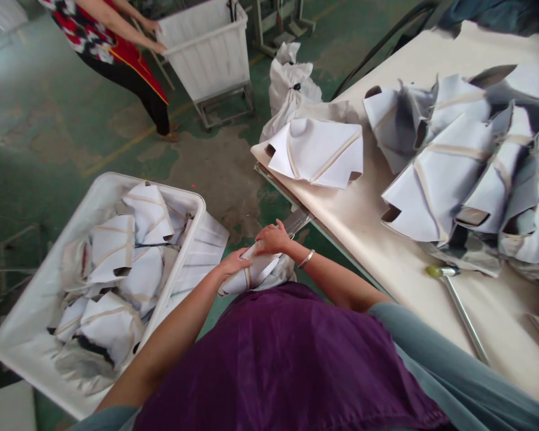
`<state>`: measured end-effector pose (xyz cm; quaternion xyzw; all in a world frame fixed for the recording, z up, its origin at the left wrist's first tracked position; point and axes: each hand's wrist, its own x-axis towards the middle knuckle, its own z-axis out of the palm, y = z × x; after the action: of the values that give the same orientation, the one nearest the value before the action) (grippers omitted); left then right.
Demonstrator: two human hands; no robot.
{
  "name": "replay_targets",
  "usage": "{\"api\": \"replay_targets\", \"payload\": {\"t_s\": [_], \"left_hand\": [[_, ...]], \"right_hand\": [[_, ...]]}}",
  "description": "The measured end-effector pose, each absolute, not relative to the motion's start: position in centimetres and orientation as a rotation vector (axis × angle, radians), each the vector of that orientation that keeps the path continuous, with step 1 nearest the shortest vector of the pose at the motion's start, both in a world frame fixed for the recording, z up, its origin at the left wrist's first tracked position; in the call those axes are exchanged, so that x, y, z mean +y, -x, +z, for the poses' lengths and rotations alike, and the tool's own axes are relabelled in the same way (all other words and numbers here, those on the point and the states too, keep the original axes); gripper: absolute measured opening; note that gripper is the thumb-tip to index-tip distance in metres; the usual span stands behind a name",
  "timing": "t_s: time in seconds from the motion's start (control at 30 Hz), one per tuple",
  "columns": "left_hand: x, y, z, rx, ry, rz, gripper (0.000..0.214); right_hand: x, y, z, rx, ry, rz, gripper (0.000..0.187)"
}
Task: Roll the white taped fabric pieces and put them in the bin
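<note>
My left hand (232,262) and my right hand (275,237) are both closed on one white fabric piece with tan seam tape (257,272), held low in front of my purple apron. A bracelet sits on my right wrist. The piece hangs between a white plastic bin (36,311) on my left, holding several similar pieces, and the beige table (386,239) on my right.
On the table lie a folded white piece (317,149) near the edge, a large heap of white pieces (471,161), and a metal tool with a yellow-green tip (458,305). Another person (117,42) stands by a white wheeled cart (209,48). A tied white sack (291,81) sits on the green floor.
</note>
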<state>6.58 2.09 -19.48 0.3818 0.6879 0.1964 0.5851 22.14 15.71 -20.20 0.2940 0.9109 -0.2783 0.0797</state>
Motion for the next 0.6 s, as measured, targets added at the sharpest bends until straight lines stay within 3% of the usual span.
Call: {"api": "replay_targets", "payload": {"t_s": [0.17, 0.37, 0.6], "left_hand": [[1.7, -7.0, -20.5, 1.731, -0.94, 0.407, 0.058], [0.4, -4.8, -20.3, 1.577, -0.898, 0.473, 0.072], [-0.2, -6.2, -19.9, 1.72, -0.883, 0.552, 0.061]], "right_hand": [[15.6, -21.4, -19.4, 2.621, -0.857, -0.75, 0.05], [16.1, -21.9, -19.5, 2.654, -0.761, -0.812, 0.052], [15.9, -22.1, -19.1, 2.659, -0.755, -0.828, 0.05]]}}
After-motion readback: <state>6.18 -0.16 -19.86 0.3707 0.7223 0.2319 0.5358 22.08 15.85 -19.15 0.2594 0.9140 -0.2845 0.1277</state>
